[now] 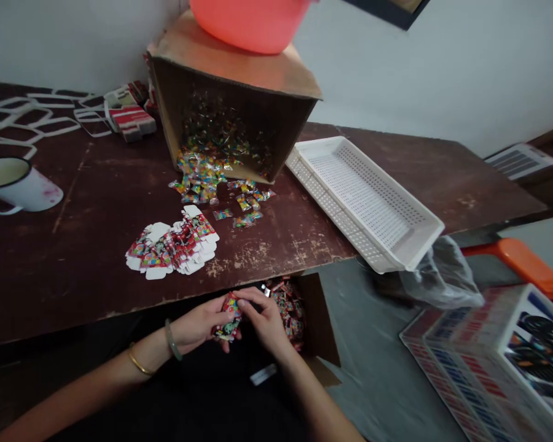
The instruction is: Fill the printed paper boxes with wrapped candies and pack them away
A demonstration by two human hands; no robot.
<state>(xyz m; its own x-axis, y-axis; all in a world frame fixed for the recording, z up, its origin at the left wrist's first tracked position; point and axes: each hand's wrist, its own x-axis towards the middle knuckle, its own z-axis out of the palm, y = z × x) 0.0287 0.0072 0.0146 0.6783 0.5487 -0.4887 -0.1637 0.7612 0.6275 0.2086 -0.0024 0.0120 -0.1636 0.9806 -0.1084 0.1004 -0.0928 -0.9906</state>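
Just below the table's front edge, my left hand (207, 323) is closed around a small printed candy box (230, 319), red with coloured patterns. My right hand (263, 316) pinches the upper end of that same box between thumb and fingers. On the table ahead lies a fanned pile of flat, unfolded candy boxes (172, 244) with white flaps. Behind it, wrapped candies (203, 175) spill out of a cardboard box (235, 83) lying on its side. What the small box contains is hidden.
Under the table edge, an open carton (320, 319) holds many small red packs. A white plastic basket (368, 196) sits at right, overhanging the edge. An enamel mug (27, 187) stands at left. A pink basin (253, 21) rests on the cardboard box; patterned crates (470, 356) stand lower right.
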